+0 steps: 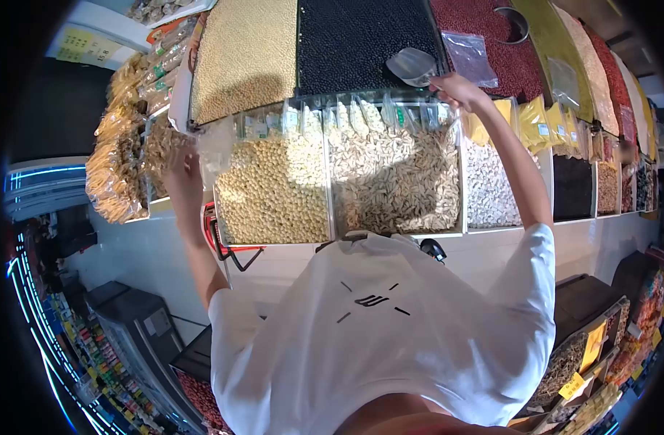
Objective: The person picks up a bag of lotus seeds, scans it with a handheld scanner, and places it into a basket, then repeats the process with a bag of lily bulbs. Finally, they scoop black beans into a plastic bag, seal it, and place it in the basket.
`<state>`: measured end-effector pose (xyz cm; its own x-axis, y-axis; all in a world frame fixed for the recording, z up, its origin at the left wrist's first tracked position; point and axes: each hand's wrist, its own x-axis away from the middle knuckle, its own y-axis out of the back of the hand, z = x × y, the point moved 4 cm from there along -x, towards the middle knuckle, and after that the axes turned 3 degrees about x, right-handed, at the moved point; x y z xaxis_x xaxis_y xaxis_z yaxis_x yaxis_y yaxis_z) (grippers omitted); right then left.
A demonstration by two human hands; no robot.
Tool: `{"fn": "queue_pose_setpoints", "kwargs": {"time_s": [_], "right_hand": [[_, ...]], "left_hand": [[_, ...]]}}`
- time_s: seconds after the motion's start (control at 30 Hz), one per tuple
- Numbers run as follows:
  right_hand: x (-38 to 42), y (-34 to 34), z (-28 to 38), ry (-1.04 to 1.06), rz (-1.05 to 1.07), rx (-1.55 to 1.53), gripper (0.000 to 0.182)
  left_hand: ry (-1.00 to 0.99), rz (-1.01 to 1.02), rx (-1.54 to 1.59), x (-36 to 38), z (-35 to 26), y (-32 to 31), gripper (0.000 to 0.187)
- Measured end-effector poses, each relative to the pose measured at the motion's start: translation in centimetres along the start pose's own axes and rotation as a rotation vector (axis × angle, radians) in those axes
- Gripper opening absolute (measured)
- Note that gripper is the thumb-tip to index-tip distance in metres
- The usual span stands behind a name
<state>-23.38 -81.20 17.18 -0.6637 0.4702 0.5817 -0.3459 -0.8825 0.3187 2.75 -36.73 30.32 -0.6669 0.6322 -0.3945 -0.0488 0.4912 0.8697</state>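
Note:
My right hand (459, 93) is closed around the handle of a clear scoop (412, 67). The scoop's bowl hangs over the front of a bin of black beans (361, 43). At the left, my left hand (185, 172) is raised with its fingers closed on a clear plastic bag (216, 147), which hangs by the corner of the pale yellow bean bin (241, 61). The bag is see-through and its edges are hard to follow. Round yellowish beans (274, 196) lie in the lower bin just right of that hand.
Pale dried slices (397, 174) and white pieces (494, 185) fill neighbouring lower bins. Packets (357, 116) line the ledge between rows. A metal bowl (513, 25) and a flat plastic bag (471, 58) lie on red beans (524, 69). Bagged dry goods (118, 159) stand at the left.

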Motion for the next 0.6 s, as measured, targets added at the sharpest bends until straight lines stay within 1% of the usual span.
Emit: {"fn": "queue_pose_setpoints", "kwargs": {"time_s": [0.03, 0.07, 0.13, 0.2, 0.4, 0.47, 0.53, 0.57, 0.6], "right_hand": [[-1.7, -0.4, 0.7, -0.006, 0.016, -0.009, 0.034], [-1.8, 0.0, 2.2, -0.008, 0.011, -0.004, 0.034], [-0.6, 0.6, 9.4, -0.025, 0.027, -0.011, 0.035], [1.6, 1.1, 20.8, -0.032, 0.032, -0.017, 0.035], [12.3, 1.6, 65.3, -0.06, 0.001, 0.012, 0.035], [15.2, 1.9, 77.4, -0.069, -0.009, 0.018, 0.035], [17.0, 2.6, 85.3, -0.07, -0.02, 0.024, 0.035], [17.3, 3.0, 87.1, -0.072, -0.025, 0.028, 0.035], [17.2, 3.6, 87.3, -0.072, -0.029, 0.032, 0.035]], "left_hand": [[-0.005, -0.009, -0.007, 0.0, 0.3, 0.1, 0.011], [0.021, 0.008, 0.005, -0.7, 0.6, 0.7, 0.01], [0.046, 0.024, 0.023, -5.3, 2.3, 5.7, 0.009], [0.067, 0.019, 0.046, -12.6, 4.7, 14.6, 0.009], [0.065, 0.021, 0.094, -39.5, 13.9, 48.5, 0.009], [0.065, 0.02, 0.109, -46.9, 16.2, 57.6, 0.009], [0.065, 0.019, 0.125, -52.0, 17.4, 63.2, 0.009], [0.077, 0.025, 0.134, -53.3, 17.6, 64.2, 0.009], [0.089, 0.031, 0.143, -53.6, 17.4, 63.8, 0.009]]}}
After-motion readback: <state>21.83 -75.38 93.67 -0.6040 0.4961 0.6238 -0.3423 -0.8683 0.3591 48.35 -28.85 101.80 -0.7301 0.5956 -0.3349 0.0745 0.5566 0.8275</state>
